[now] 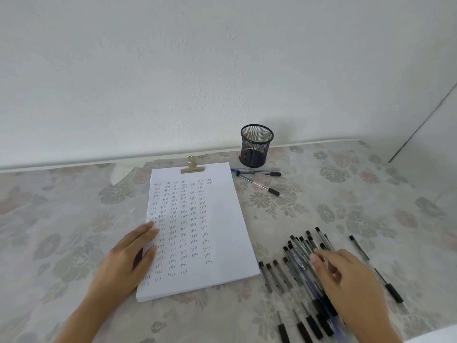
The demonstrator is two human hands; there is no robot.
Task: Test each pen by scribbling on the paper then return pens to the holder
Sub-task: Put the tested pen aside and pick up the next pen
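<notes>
Where floral cloth (321, 194) lies, a round wire-mesh holder (256, 146) stands upright.

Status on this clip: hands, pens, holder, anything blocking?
Left hand flat on paper stack. Right hand over pen pile, grip unclear. Mesh holder shows no pens inside; loose pens lie beside it. Nothing blocking the path.

Left hand (128, 258): palm down, fingers straight and close together, pointing up-right, thumb alongside. Left forearm (86, 315) bare, enters from bottom left. Right hand (346, 276): palm down, fingers bent downward, slightly blurred; grip cannot be determined. Right forearm (378, 323) bare, enters from bottom right. Hands well apart.
</notes>
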